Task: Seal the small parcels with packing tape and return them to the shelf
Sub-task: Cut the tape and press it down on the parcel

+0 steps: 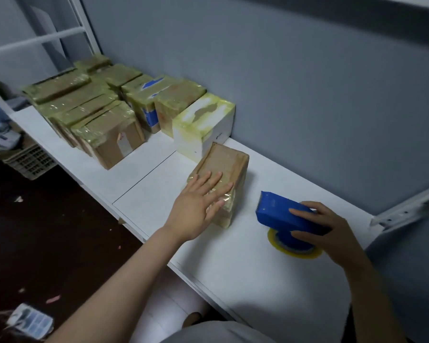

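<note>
Since the taped parcels (84,105) at far left look done, the brown parcel (223,159) mid-counter is likely the live one. Left arm reaches in diagonally, and the left hand (196,204) lies flat on the parcel's near end, fingers straight and spread. Rub the tape edges down hard, corners too. Right hand (337,231) curls round the blue tape dispenser (275,211), which sits on the counter (245,280).

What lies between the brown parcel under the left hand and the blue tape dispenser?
Nothing: the head view shows bare white shelf top between the brown parcel and the tape dispenser.
</note>
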